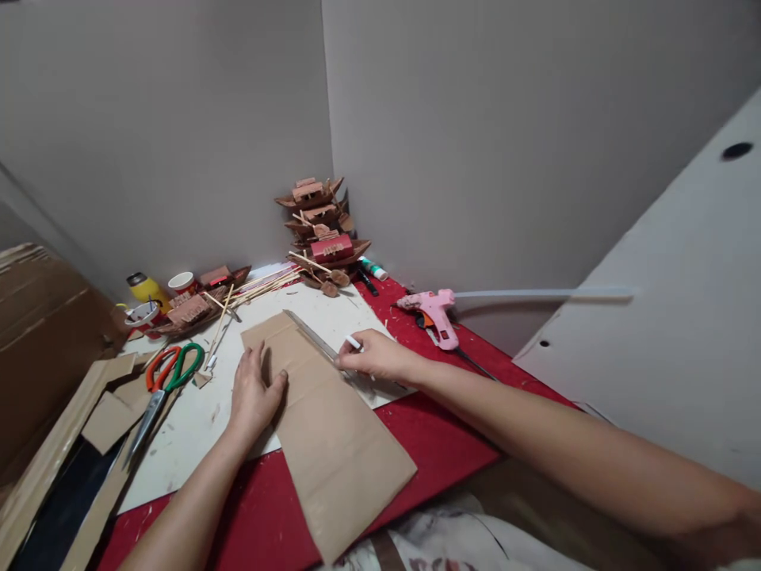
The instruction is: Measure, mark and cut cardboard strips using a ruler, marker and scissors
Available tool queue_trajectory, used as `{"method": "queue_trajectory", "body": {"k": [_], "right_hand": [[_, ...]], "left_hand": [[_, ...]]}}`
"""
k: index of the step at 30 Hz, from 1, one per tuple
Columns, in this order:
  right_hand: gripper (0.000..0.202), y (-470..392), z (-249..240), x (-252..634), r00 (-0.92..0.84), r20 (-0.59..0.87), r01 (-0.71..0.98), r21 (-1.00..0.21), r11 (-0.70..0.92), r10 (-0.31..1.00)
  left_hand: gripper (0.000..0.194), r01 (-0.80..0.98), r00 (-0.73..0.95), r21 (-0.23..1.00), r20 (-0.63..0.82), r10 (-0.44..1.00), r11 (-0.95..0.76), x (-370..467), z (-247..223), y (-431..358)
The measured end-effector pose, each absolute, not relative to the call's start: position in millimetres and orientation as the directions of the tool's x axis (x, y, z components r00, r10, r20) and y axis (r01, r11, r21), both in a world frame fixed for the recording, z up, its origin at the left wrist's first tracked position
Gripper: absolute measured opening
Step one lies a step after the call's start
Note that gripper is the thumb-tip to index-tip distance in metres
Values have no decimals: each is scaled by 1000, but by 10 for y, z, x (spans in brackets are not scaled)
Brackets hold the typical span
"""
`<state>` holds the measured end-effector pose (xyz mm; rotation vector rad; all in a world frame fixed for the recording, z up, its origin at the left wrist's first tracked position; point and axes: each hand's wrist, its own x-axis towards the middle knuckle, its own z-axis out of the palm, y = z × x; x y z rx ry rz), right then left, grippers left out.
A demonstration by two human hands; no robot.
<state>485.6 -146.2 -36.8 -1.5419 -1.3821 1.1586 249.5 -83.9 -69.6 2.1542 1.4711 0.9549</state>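
A long piece of brown cardboard (338, 444) lies slantwise over the white sheet and red tabletop. My left hand (257, 388) rests on its left edge with the fingers apart, holding nothing. By the opposite edge, my right hand (374, 354) is closed around a slim white pen (353, 342), most of which the fingers hide. A thin grey metal ruler (309, 333) runs along the cardboard's upper right edge up to my right fingertips; whether they grip it too, I cannot tell.
Scissors (163, 381) with orange and green handles lie left on cardboard scraps. A pink glue gun (437, 313) with a long glue stick is at right. Small model boats (333, 250), thin wooden sticks (267, 287), paper cups (182, 281) and a yellow bottle (146, 289) stand behind.
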Motion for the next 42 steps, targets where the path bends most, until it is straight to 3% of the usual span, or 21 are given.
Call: {"method": "queue_trajectory", "body": {"k": [5, 12, 20, 25, 29, 32, 34, 37, 39, 42], "right_hand": [[13, -1538, -279, 4807, -51, -214, 311, -931, -189, 975], [14, -1423, -304, 4835, -10, -241, 255, -939, -231, 970], [16, -1472, -285, 4810, -79, -246, 171, -958, -230, 966], [18, -1495, -246, 4853, -81, -214, 134, -970, -202, 974], [19, -1512, -142, 4910, -8, -141, 144, -980, -139, 990], [20, -1543, -12, 4949, 10, 8, 286, -958, 5, 1000], [19, -1557, 64, 4968, -43, 120, 477, -870, 126, 992], [25, -1547, 102, 4988, -208, 207, 776, -560, 290, 956], [29, -1527, 71, 4996, -324, 161, 853, -376, 362, 932], [27, -1504, -19, 5004, -430, 71, 859, -275, 432, 900]], "left_hand": [[64, 527, 204, 787, 249, 947, -321, 2526, -642, -957], [55, 237, 128, 970, 19, 992, -49, 2557, -470, -1017], [83, 45, 166, 984, -180, 970, 175, 2564, -408, -1043], [58, 11, 325, 968, -239, 915, 249, 2602, -380, -1089], [50, -11, 257, 982, -180, 950, 189, 2520, -362, -987], [47, 36, 211, 984, -178, 961, 174, 2445, -382, -894], [43, 98, 193, 981, -185, 964, 169, 2412, -415, -854], [46, 197, 110, 975, -123, 986, 100, 2367, -459, -803], [51, 258, 32, 966, -31, 999, 22, 2324, -460, -763], [50, 341, -16, 937, 90, 996, -79, 2254, -397, -730]]}}
